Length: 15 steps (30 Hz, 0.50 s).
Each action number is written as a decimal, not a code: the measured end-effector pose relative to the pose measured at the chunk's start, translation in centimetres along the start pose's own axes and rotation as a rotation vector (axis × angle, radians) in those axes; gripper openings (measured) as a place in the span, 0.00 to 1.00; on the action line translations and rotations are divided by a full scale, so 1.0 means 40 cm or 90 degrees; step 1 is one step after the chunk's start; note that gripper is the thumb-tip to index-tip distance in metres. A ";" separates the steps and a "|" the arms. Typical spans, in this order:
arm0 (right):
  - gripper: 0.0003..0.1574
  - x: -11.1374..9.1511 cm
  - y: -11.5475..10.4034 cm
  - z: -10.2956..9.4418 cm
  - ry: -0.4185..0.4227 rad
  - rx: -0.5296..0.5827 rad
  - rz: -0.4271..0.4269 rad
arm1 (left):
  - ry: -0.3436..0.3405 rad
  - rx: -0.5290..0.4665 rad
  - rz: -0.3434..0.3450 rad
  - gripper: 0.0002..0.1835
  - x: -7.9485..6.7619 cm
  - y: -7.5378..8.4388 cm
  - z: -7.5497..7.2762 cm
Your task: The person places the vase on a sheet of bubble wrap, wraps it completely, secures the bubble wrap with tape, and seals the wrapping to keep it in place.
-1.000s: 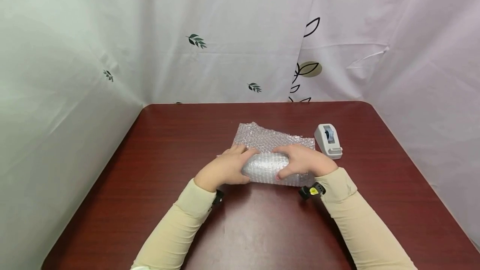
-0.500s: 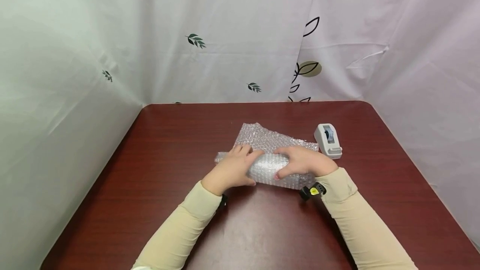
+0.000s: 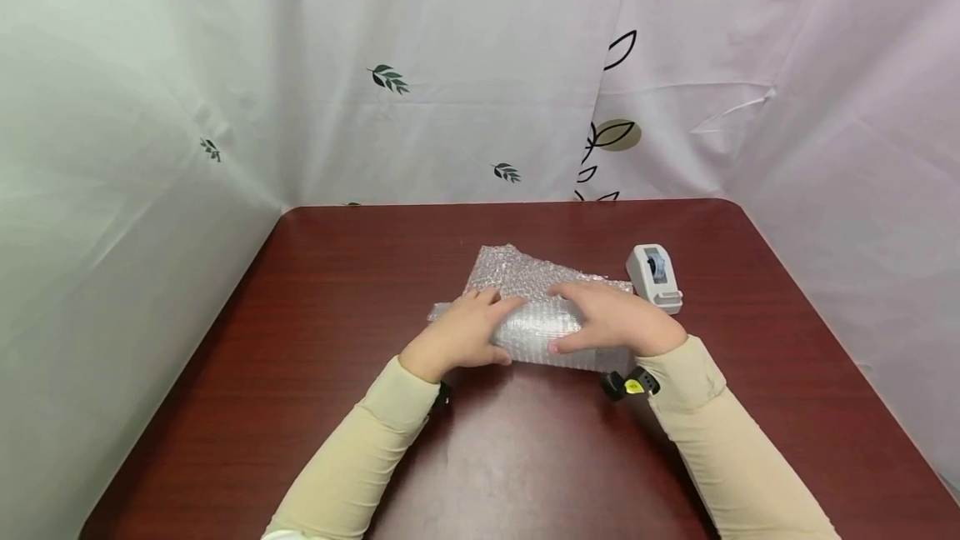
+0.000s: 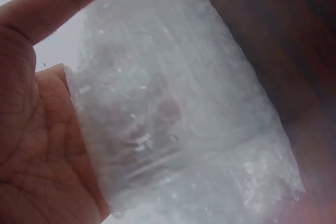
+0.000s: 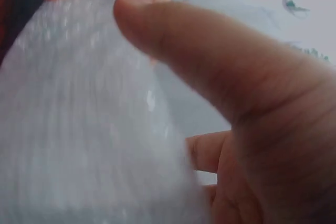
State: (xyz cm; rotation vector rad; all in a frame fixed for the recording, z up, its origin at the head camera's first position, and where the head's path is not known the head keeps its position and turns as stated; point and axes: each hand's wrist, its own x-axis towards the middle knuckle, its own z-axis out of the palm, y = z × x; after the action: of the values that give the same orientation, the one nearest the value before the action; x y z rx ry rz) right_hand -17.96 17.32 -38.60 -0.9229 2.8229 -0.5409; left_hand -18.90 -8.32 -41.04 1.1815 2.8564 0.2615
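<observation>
A roll of bubble wrap lies across the table in front of the person, with a loose flap of the wrap spread flat behind it. Around its left part the left hand grips, thumb on the near side and fingers over the far side. My right hand holds the right part the same way, thumb and fingers spread apart. Clear layers of the wrap fill the left wrist view beside the palm. In the right wrist view the thumb lies along the wrap. What the roll contains cannot be made out.
A white tape dispenser stands just right of the wrap. The dark red table has white curtains behind it and at both sides. Each wrist wears a black strap.
The left hand has moved slightly right along the roll, so the roll's left end now shows beyond it. The right hand stays near the same place on the roll.
</observation>
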 end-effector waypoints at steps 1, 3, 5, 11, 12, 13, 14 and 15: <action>0.51 -0.002 -0.009 -0.001 0.010 -0.012 -0.005 | -0.003 -0.010 -0.007 0.48 0.000 -0.003 0.000; 0.50 -0.005 -0.027 -0.001 0.029 -0.034 -0.013 | -0.013 -0.033 -0.028 0.47 0.000 -0.010 0.000; 0.50 -0.006 -0.043 0.002 0.040 -0.055 -0.020 | -0.023 -0.053 -0.047 0.47 -0.002 -0.018 0.001; 0.52 -0.004 -0.067 0.019 0.061 -0.097 -0.036 | -0.032 -0.089 -0.064 0.46 -0.004 -0.037 0.003; 0.52 -0.004 -0.069 0.022 0.063 -0.102 -0.033 | -0.033 -0.093 -0.064 0.46 -0.004 -0.040 0.002; 0.52 -0.004 -0.071 0.024 0.066 -0.109 -0.029 | -0.035 -0.096 -0.065 0.46 -0.004 -0.041 0.002; 0.53 -0.003 -0.073 0.027 0.068 -0.121 -0.024 | -0.038 -0.100 -0.065 0.46 -0.005 -0.043 0.001; 0.54 -0.002 -0.076 0.029 0.067 -0.135 -0.018 | -0.042 -0.102 -0.068 0.46 -0.005 -0.045 0.000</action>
State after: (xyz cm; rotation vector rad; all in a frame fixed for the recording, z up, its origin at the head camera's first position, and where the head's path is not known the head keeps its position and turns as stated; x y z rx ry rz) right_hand -15.97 14.73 -38.55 -0.9985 3.0122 -0.3056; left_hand -20.00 -9.71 -41.34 0.9873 2.7701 0.4300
